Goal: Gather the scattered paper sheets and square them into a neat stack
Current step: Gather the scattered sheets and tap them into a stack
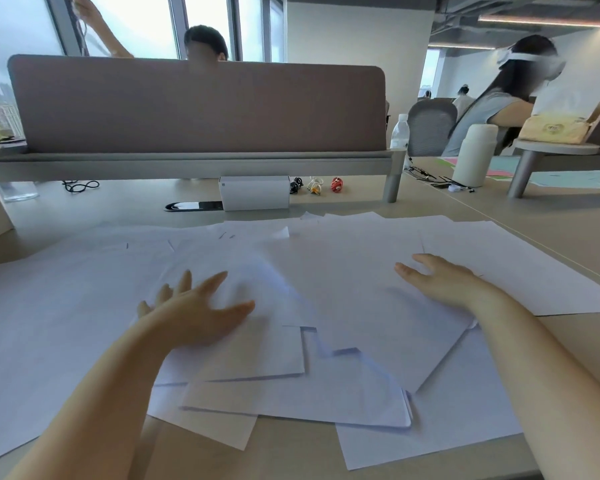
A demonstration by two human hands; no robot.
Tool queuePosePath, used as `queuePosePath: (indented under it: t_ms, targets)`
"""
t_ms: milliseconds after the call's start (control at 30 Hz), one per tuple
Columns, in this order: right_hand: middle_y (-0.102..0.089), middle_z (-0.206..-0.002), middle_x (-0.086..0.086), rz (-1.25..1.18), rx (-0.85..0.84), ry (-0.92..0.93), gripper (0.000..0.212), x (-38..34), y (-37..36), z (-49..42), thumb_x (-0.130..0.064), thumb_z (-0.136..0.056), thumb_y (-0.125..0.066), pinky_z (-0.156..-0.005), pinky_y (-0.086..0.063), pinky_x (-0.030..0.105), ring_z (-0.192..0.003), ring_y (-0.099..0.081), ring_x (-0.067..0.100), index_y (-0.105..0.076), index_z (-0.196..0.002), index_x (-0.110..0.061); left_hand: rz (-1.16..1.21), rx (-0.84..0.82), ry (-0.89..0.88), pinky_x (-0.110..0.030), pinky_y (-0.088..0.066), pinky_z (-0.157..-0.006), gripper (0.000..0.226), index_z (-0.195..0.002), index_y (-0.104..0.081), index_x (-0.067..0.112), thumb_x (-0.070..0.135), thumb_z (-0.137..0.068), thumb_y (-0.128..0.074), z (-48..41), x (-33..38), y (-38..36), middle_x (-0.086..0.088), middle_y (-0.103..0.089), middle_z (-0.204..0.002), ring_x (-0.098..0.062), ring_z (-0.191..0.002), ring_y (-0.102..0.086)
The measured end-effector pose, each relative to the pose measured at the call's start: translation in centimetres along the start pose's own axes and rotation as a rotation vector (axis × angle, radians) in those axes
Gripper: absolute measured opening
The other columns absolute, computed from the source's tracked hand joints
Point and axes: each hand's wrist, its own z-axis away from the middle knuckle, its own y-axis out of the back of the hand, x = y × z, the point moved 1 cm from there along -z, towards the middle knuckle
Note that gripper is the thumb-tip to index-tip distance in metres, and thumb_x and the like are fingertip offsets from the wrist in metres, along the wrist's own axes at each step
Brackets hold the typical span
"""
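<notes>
Several white paper sheets (343, 271) lie scattered and overlapping across the beige desk (551, 226), skewed at different angles. My left hand (194, 306) lies flat on the sheets left of centre, fingers spread, holding nothing. Right of centre, my right hand (444, 280) rests palm down on the sheets, fingers apart. A loose pile with curled corners (326, 386) sits near the front edge between my forearms.
A brown divider panel (194, 105) closes off the back of the desk. Below it stand a white box (253, 192), a black cable (80, 185) and small trinkets (336, 184). A white flask (473, 154) and a water bottle (399, 131) stand at the back right. People sit beyond.
</notes>
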Motion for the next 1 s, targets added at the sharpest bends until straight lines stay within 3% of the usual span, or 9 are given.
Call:
queuePosePath:
  t_ms: [167,267,367,433,567,700,833,933,1000]
  targets:
    - [-0.027,-0.156,-0.004,-0.089,0.026,0.055,0.079,-1.1,-0.3,0.3,-0.075,-0.081,-0.039,-0.114,-0.022,0.041,-0.144,-0.018,0.029,-0.028,-0.147,-0.034,-0.066,-0.031,-0.165,-0.052,0.005,-0.118,0.067,-0.145,-0.004,0.056,0.076,-0.084,-0.026,0.3,2.4,-1.8,0.009,0.011,-0.161,-0.027,-0.149,0.010]
    - [-0.031,-0.154,-0.004,-0.115,0.034,0.090,0.074,-1.6,-0.5,0.8,-0.072,-0.082,-0.042,-0.112,-0.025,0.038,-0.143,-0.020,0.028,-0.033,-0.145,-0.033,-0.001,0.005,-0.199,-0.053,-0.001,-0.118,0.054,-0.148,-0.003,0.048,0.056,-0.096,-0.016,-0.1,3.9,-2.7,0.009,0.009,-0.161,-0.029,-0.148,0.008]
    - [-0.042,-0.147,0.002,-0.186,0.131,0.068,0.071,-1.3,-0.2,0.9,-0.069,-0.082,-0.047,-0.106,-0.033,0.037,-0.136,-0.034,0.027,-0.045,-0.137,-0.024,0.185,0.004,-0.220,-0.051,-0.012,-0.118,0.070,-0.151,-0.011,0.035,0.057,-0.085,-0.009,-0.5,4.0,-2.2,0.007,-0.004,-0.162,-0.025,-0.149,-0.003]
    - [-0.046,-0.143,0.005,-0.203,0.205,0.030,0.071,-1.0,0.0,0.7,-0.066,-0.083,-0.049,-0.104,-0.037,0.038,-0.133,-0.038,0.029,-0.047,-0.136,-0.019,0.308,0.076,-0.112,-0.048,-0.015,-0.118,0.085,-0.148,-0.026,0.035,0.074,-0.073,-0.019,-1.1,2.7,-1.2,0.004,-0.019,-0.160,-0.023,-0.147,-0.015]
    - [-0.036,-0.150,0.005,-0.217,0.153,-0.040,0.077,-0.7,-0.3,0.6,-0.066,-0.085,-0.046,-0.109,-0.033,0.041,-0.137,-0.030,0.032,-0.031,-0.146,-0.021,0.142,0.101,0.187,-0.054,-0.007,-0.115,0.080,-0.150,-0.013,0.040,0.080,-0.081,-0.023,-0.6,0.2,-0.2,0.001,-0.002,-0.162,-0.034,-0.148,-0.004]
    - [-0.031,-0.153,0.000,-0.494,0.055,0.046,0.075,-1.5,-0.3,0.8,-0.061,-0.087,-0.049,-0.106,-0.030,0.036,-0.139,-0.032,0.024,-0.027,-0.148,-0.022,0.192,0.091,0.182,-0.052,-0.008,-0.116,0.084,-0.150,-0.011,0.039,0.082,-0.078,-0.020,-1.2,-0.2,-0.4,0.000,-0.002,-0.162,-0.035,-0.147,-0.005]
    - [-0.043,-0.142,-0.004,-0.647,0.016,0.058,0.071,-2.0,0.0,1.0,-0.063,-0.083,-0.054,-0.100,-0.032,0.031,-0.130,-0.041,0.020,-0.038,-0.141,-0.025,0.248,0.100,0.051,-0.049,-0.012,-0.117,0.112,-0.149,-0.017,0.041,0.088,-0.048,-0.008,-2.5,-0.1,-1.0,0.005,-0.010,-0.161,-0.026,-0.148,-0.006]
    - [-0.059,-0.117,0.000,-0.982,0.017,-0.001,0.041,-1.8,0.6,0.8,-0.049,-0.087,-0.059,-0.102,-0.041,0.031,-0.107,-0.057,0.017,-0.057,-0.112,-0.016,0.462,0.113,0.026,-0.045,-0.017,-0.118,0.101,-0.150,-0.023,0.031,0.083,-0.063,-0.028,-1.6,0.5,-0.5,0.001,-0.016,-0.160,-0.026,-0.147,-0.016]
    - [-0.062,-0.099,0.002,-1.233,0.022,-0.072,0.025,-1.7,1.1,0.9,-0.038,-0.089,-0.062,-0.088,-0.049,0.030,-0.086,-0.062,0.017,-0.059,-0.096,-0.015,0.613,0.145,-0.012,-0.040,-0.024,-0.115,0.081,-0.149,-0.030,0.026,0.070,-0.082,-0.046,-1.2,0.8,-0.2,-0.003,-0.027,-0.157,-0.027,-0.141,-0.030]
